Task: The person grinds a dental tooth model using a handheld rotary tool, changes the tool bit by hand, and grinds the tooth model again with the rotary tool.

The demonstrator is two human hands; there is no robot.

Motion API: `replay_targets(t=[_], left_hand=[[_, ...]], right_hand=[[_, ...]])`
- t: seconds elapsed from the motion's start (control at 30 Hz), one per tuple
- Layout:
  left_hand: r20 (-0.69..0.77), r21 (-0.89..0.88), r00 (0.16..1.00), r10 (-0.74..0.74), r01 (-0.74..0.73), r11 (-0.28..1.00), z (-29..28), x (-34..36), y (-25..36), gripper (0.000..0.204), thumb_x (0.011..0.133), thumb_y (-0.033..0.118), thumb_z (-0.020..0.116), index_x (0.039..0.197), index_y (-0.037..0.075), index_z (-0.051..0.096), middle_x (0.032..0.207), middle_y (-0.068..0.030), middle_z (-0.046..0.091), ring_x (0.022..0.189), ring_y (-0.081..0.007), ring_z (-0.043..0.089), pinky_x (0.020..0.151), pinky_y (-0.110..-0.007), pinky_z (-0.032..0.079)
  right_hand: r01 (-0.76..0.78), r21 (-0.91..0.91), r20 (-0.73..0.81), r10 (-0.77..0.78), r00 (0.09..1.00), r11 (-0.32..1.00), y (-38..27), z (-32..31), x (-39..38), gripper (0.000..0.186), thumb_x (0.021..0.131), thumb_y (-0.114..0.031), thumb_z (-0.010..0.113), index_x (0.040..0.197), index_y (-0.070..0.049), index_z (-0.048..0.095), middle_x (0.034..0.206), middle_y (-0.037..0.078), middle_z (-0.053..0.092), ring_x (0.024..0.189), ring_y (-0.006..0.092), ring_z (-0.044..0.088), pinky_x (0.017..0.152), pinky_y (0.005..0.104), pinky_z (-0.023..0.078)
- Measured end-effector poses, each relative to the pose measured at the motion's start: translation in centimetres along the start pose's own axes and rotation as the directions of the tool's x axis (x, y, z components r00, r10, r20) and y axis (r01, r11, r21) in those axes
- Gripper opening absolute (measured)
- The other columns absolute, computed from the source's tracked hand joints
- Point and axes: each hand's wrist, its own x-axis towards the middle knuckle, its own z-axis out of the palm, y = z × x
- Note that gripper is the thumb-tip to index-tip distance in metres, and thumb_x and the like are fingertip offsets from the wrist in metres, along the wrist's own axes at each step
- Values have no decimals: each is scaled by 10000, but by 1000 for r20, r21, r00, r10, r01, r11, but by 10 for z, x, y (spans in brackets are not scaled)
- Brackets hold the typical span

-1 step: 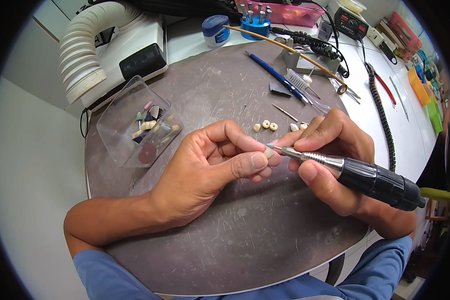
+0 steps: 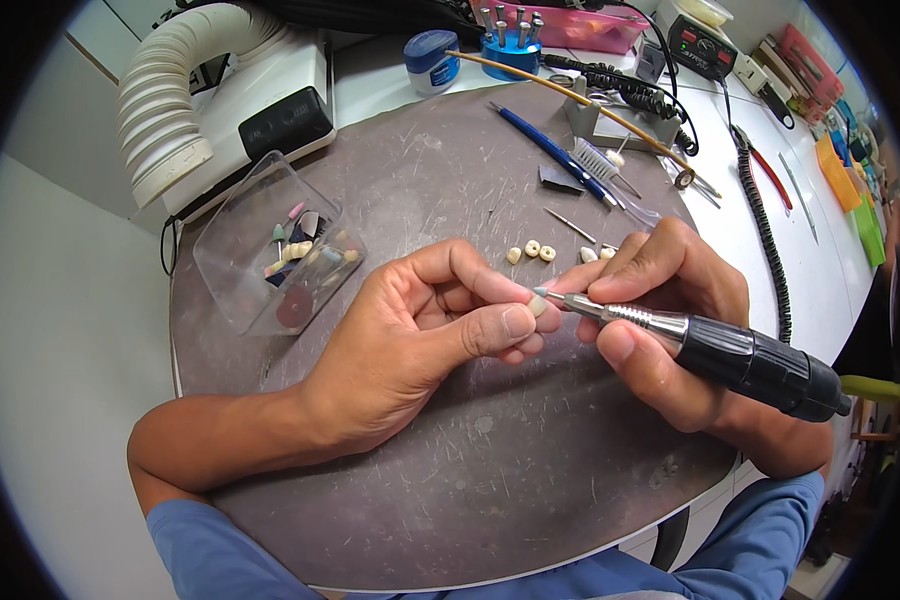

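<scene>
Between thumb and fingers, my left hand [image 2: 425, 325] pinches a small off-white dental crown [image 2: 538, 306], partly covered by the fingertips. My right hand [image 2: 675, 310] is closed around a black and silver rotary handpiece [image 2: 740, 362], held like a pen and pointing left. Its small grey-blue grinding tip [image 2: 541, 292] meets or nearly meets the upper edge of the crown; contact is too fine to tell. Several loose tooth-coloured crowns [image 2: 533, 248] lie on the grey-brown mat [image 2: 450, 480] just beyond my fingers. A thin metal bur [image 2: 570, 225] lies behind them.
At left stand a clear plastic box [image 2: 232, 265] with polishing bits and a white ribbed suction hose [image 2: 160, 110]. Farther back are a blue bur stand [image 2: 511, 58], a blue-lidded jar [image 2: 431, 62], a blue pen-like tool [image 2: 550, 152] and a long thin brush [image 2: 590, 115]. A coiled black cord [image 2: 760, 220] runs along the right.
</scene>
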Motion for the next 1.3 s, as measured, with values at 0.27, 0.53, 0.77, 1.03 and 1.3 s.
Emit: replay_targets(t=[0.27, 0.53, 0.77, 1.03, 1.3], left_hand=[[-28, -34, 999, 16, -17, 999, 2, 1, 3, 135, 918, 97, 583, 1041, 51, 551, 983, -91, 641, 867, -120, 598, 793, -247, 488], [-39, -22, 999, -3, 3, 1000, -1, -1, 2, 231, 956, 188, 533, 1133, 38, 528, 927, -52, 620, 809, -107, 551, 748, -231, 450], [-1, -35, 1000, -4, 4, 999, -2, 2, 2, 219, 941, 154, 561, 1120, 43, 500, 1001, -85, 640, 874, -109, 592, 785, -228, 487], [28, -18, 999, 27, -27, 999, -3, 2, 0, 182, 945, 139, 550, 1100, 54, 504, 1056, -99, 630, 906, -101, 597, 786, -219, 491], [-33, -14, 999, 6, -6, 1000, -1, 1, 0, 199, 934, 129, 566, 1108, 51, 514, 960, -49, 572, 856, -102, 559, 760, -233, 472]], right_hand=[[-58, -145, -43, 53, 998, 988, -7, -4, -3, 247, 874, -230, 609, 956, -27, 493, 881, 143, 616, 815, 135, 587, 843, 330, 482], [-24, -130, -77, 14, 997, 991, -5, -2, -1, 261, 881, -248, 594, 969, -22, 497, 919, 145, 625, 838, 124, 579, 809, 293, 468], [-21, -127, -74, 12, 997, 992, -5, -1, -1, 268, 878, -238, 595, 978, -8, 502, 913, 149, 614, 840, 137, 595, 797, 286, 473], [2, -100, -62, -8, 998, 995, -5, 1, -1, 268, 868, -206, 614, 986, 7, 502, 882, 134, 580, 849, 149, 605, 814, 297, 485], [42, -148, -5, -44, 999, 988, -1, -3, -1, 241, 872, -169, 617, 999, 1, 501, 931, 145, 608, 845, 134, 590, 807, 286, 480]])
